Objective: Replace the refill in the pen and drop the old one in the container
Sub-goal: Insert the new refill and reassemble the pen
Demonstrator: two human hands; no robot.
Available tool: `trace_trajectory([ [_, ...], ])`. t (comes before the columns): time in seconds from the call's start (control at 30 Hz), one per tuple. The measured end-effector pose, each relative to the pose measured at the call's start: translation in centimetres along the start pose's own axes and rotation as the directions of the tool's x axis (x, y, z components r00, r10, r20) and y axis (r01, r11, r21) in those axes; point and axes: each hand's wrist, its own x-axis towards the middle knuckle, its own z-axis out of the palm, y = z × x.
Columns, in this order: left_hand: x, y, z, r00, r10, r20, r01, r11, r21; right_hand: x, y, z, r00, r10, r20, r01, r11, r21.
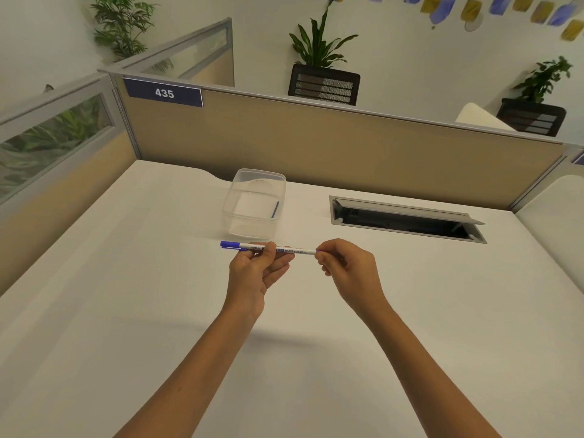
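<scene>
A white pen (pixel 297 251) with a blue cap on its left end and "WHITE BOARD" printed on the barrel is held level above the white desk. My left hand (pixel 256 270) grips the barrel near its middle. My right hand (pixel 344 263) pinches the pen's right end between thumb and fingertips. Just behind the hands stands a clear plastic container (pixel 256 200), open on top. A thin blue refill (pixel 275 209) leans against its right inner wall.
A cable hatch (pixel 407 221) with a raised grey flap is set into the white desk (pixel 126 311) at the right rear. Tan partition walls (pixel 316 143) close the desk at the back and left. Potted plants stand beyond them.
</scene>
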Motion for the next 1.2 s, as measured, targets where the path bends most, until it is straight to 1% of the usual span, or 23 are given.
trace_trajectory([
  [0.03, 0.1, 0.1, 0.0, 1.000, 0.003, 0.003, -0.003, 1.000, 0.004, 0.0, 0.1, -0.1, 1.000, -0.017, 0.003, 0.017, 1.000, 0.004],
  [0.07, 0.1, 0.1, 0.0, 1.000, 0.011, 0.010, -0.011, 1.000, 0.014, 0.0, 0.1, -0.2, 1.000, 0.012, 0.015, -0.013, 0.999, 0.044],
  [0.13, 0.2, 0.2, 0.1, 0.999, 0.034, 0.025, -0.035, 0.999, 0.036, 0.1, 0.2, -0.6, 0.985, 0.154, 0.080, -0.167, 0.967, 0.190],
  [0.2, 0.3, 0.1, 0.2, 0.998, 0.056, 0.039, -0.059, 0.997, 0.057, 0.2, 0.2, -0.9, 0.935, 0.294, 0.200, -0.347, 0.878, 0.329],
  [0.27, 0.3, -0.2, 0.4, 0.996, 0.074, 0.047, -0.078, 0.994, 0.073, 0.3, 0.4, -1.0, 0.902, 0.352, 0.251, -0.427, 0.817, 0.388],
  [0.3, 0.3, -0.3, 0.5, 0.996, 0.077, 0.045, -0.081, 0.994, 0.074, 0.4, 0.4, -0.9, 0.905, 0.356, 0.231, -0.421, 0.821, 0.386],
  [0.37, 0.3, -0.4, 0.7, 0.997, 0.068, 0.025, -0.069, 0.996, 0.064, 0.5, 0.5, -0.5, 0.939, 0.317, 0.131, -0.342, 0.885, 0.317],
  [0.4, 0.4, -0.4, 0.8, 0.998, 0.058, 0.011, -0.058, 0.997, 0.056, 0.5, 0.6, -0.3, 0.960, 0.271, 0.073, -0.281, 0.926, 0.254],
  [0.47, 0.6, -0.4, 1.1, 0.999, 0.030, -0.014, -0.029, 0.999, 0.031, 0.5, 0.5, -0.1, 0.993, 0.116, -0.024, -0.114, 0.989, 0.096],
  [0.5, 0.6, -0.3, 1.2, 1.000, 0.015, -0.021, -0.015, 1.000, 0.015, 0.5, 0.6, -0.1, 0.998, 0.013, -0.060, -0.012, 1.000, 0.011],
  [0.57, 0.6, -0.1, 1.3, 1.000, -0.010, -0.024, 0.010, 1.000, -0.014, 0.6, 0.8, -0.3, 0.975, -0.203, -0.092, 0.188, 0.970, -0.156],
  [0.6, 0.7, 0.0, 1.4, 1.000, -0.016, -0.023, 0.016, 1.000, -0.021, 0.6, 1.0, -0.4, 0.957, -0.276, -0.092, 0.252, 0.945, -0.206],
  [0.63, 0.7, 0.1, 1.4, 1.000, -0.013, -0.021, 0.012, 1.000, -0.020, 0.7, 1.1, -0.4, 0.951, -0.297, -0.088, 0.274, 0.939, -0.207],
  [0.67, 0.7, 0.2, 1.4, 1.000, 0.000, -0.016, 0.000, 1.000, -0.012, 0.8, 1.0, -0.5, 0.963, -0.256, -0.082, 0.241, 0.958, -0.156],
  [0.7, 0.8, 0.3, 1.5, 1.000, 0.017, -0.009, -0.017, 1.000, 0.002, 0.8, 0.9, -0.6, 0.985, -0.158, -0.065, 0.154, 0.986, -0.060],
  [0.73, 0.8, 0.4, 1.5, 0.999, 0.037, -0.002, -0.037, 0.999, 0.017, 0.9, 0.8, -0.6, 0.999, -0.032, -0.031, 0.034, 0.998, 0.056],
  [0.77, 0.9, 0.5, 1.5, 0.998, 0.058, 0.007, -0.058, 0.998, 0.030, 1.0, 0.6, -0.6, 0.996, 0.089, 0.012, -0.090, 0.981, 0.171],
  [0.83, 1.0, 0.6, 1.5, 0.995, 0.097, 0.027, -0.098, 0.994, 0.043, 1.1, 0.3, -0.7, 0.957, 0.270, 0.108, -0.290, 0.887, 0.358],
  [0.9, 1.1, 0.6, 1.4, 0.991, 0.125, 0.046, -0.128, 0.990, 0.060, 1.3, 0.1, -0.9, 0.909, 0.365, 0.199, -0.416, 0.778, 0.472],
  [0.97, 1.2, 0.6, 1.3, 0.988, 0.139, 0.067, -0.144, 0.986, 0.077, 1.5, -0.1, -1.0, 0.883, 0.392, 0.260, -0.469, 0.709, 0.527],
  [1.03, 1.2, 0.5, 1.3, 0.986, 0.144, 0.080, -0.151, 0.985, 0.081, 1.7, -0.1, -1.0, 0.878, 0.389, 0.280, -0.479, 0.698, 0.532],
  [1.13, 1.1, 0.5, 1.3, 0.987, 0.146, 0.073, -0.153, 0.984, 0.096, 1.8, -0.1, -0.8, 0.886, 0.385, 0.258, -0.463, 0.727, 0.507],
  [1.2, 1.1, 0.5, 1.3, 0.990, 0.132, 0.050, -0.136, 0.987, 0.090, 1.8, 0.1, -0.5, 0.917, 0.353, 0.184, -0.398, 0.808, 0.434],
])
